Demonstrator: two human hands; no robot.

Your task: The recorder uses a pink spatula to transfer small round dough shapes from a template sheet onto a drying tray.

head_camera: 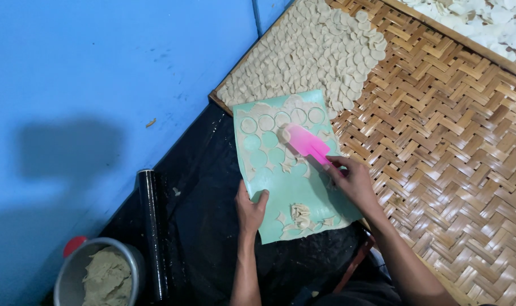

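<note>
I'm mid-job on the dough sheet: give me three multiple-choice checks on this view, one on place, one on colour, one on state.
1. Where does the metal bowl of dough sit?
A. lower left
B. upper right
C. on the woven tray

2. What colour is the scraper in the right hand?
A. black
B. pink
C. yellow

3. How is the left hand placed?
A. lifted clear
B. gripping the black roll
C. pressed on the green mat's edge

Answers: 1 A, it stands beside the black roll. 2 B, its blade is bright pink. 3 C, fingers lie on the green mat.
</note>
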